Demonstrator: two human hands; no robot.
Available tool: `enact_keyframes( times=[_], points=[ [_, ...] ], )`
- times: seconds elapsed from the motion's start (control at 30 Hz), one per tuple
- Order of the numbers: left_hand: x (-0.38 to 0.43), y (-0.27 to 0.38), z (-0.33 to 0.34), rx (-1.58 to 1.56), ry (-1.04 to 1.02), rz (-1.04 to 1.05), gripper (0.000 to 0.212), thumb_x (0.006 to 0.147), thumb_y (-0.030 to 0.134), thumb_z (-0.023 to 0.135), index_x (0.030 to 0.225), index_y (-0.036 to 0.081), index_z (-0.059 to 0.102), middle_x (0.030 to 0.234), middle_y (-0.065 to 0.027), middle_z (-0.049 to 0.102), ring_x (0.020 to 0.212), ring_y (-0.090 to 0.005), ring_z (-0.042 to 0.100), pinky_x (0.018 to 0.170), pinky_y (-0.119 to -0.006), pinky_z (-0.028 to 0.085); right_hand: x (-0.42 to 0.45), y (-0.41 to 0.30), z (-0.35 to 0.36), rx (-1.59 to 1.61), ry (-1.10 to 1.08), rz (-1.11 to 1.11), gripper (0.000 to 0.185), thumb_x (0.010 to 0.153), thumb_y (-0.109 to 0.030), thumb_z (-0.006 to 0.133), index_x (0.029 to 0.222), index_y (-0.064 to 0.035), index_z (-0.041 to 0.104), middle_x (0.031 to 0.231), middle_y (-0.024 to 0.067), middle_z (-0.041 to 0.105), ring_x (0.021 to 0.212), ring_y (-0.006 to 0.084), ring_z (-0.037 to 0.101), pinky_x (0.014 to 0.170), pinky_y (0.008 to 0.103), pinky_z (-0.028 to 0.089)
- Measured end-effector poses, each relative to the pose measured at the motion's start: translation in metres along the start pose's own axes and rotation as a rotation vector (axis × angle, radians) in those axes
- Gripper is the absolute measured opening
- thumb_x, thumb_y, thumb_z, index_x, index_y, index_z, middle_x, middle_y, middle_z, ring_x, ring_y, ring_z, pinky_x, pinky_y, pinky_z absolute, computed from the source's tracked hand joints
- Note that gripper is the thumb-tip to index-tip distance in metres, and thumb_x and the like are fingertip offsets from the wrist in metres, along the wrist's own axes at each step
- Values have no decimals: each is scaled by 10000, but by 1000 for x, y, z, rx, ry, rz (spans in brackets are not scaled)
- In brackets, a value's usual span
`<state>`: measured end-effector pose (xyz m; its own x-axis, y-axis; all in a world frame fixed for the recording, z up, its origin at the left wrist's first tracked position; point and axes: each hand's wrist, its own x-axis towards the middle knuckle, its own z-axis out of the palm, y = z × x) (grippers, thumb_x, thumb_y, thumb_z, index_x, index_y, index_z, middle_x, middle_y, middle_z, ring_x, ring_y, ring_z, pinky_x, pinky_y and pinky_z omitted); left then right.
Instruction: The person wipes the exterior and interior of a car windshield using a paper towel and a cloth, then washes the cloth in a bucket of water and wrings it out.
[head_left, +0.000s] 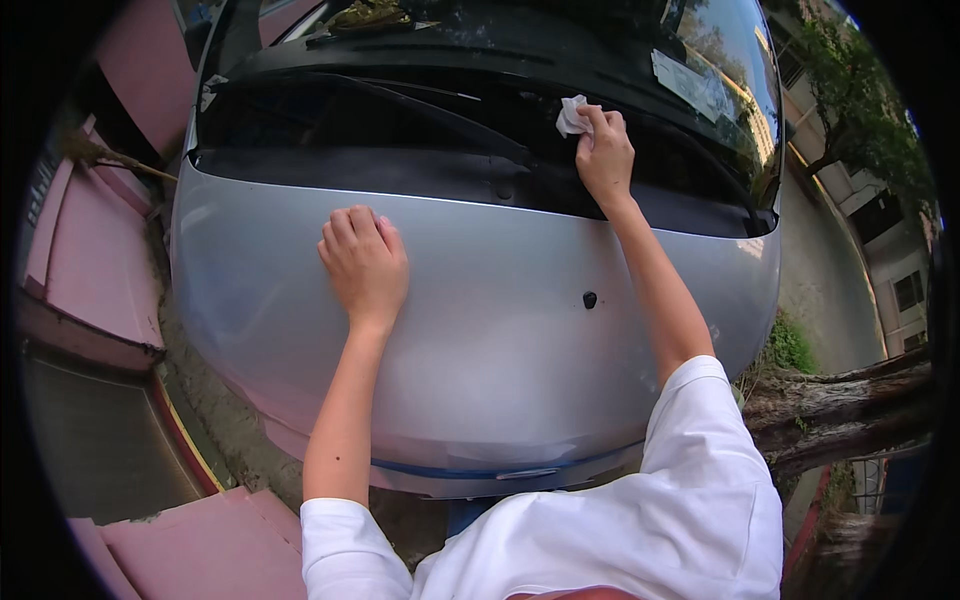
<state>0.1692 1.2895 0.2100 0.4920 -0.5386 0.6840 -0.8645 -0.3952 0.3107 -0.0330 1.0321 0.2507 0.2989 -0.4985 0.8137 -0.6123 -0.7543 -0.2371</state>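
Observation:
A silver vehicle's front panel fills the middle of the view. On its left upper part rests my left hand, fingers curled in; a small dark bit shows by the thumb, and whether it holds something is unclear. My right hand pinches a crumpled white tissue or cloth over the black strip at the base of the windshield. A wiper arm lies to the left of that hand. Below my right forearm's left side, a small black nozzle-like knob sits on the silver panel.
Pink walls and ledges stand at the left, with a broom near the vehicle. A tree trunk is close on the right, beside green plants. Behind the windshield glass lies a white paper.

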Motion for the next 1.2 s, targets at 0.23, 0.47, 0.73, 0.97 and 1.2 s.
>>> enact_keyframes(
  times=[0.23,0.47,0.73,0.97,1.2],
  points=[
    [2,-13,-4,-48,-20,43,131,920,173,546,927,54,490,978,-118,504,949,-285,500,864,-424,396,44,-55,26,393,-568,-130,198,865,46,588,984,-67,700,1101,110,582,991,293,617,872,339,513],
    [1,-6,-4,-73,-26,27,131,919,180,543,931,59,494,988,-117,501,962,-284,494,858,-421,395,-18,83,-71,1,-378,224,255,788,43,553,933,-94,712,1037,108,609,996,298,617,887,366,497],
    [-3,-3,1,-55,21,63,115,912,165,544,923,61,494,972,-106,497,937,-280,491,843,-425,389,28,-62,39,281,-201,-42,187,850,-50,595,994,-81,710,1006,138,614,927,347,628,845,407,513],
    [0,-12,-6,-49,-17,77,107,908,160,548,911,64,500,959,-101,497,919,-274,489,836,-422,390,26,-6,-12,78,-357,-10,229,861,-1,602,993,-118,747,1060,104,629,969,287,651,852,371,535],
    [2,-23,-6,-248,13,17,118,894,166,566,879,72,497,934,-83,497,907,-260,485,834,-398,372,-5,-74,-44,177,-46,93,245,858,-1,600,1063,-84,706,970,98,577,803,199,615,716,297,511]
  ],
)
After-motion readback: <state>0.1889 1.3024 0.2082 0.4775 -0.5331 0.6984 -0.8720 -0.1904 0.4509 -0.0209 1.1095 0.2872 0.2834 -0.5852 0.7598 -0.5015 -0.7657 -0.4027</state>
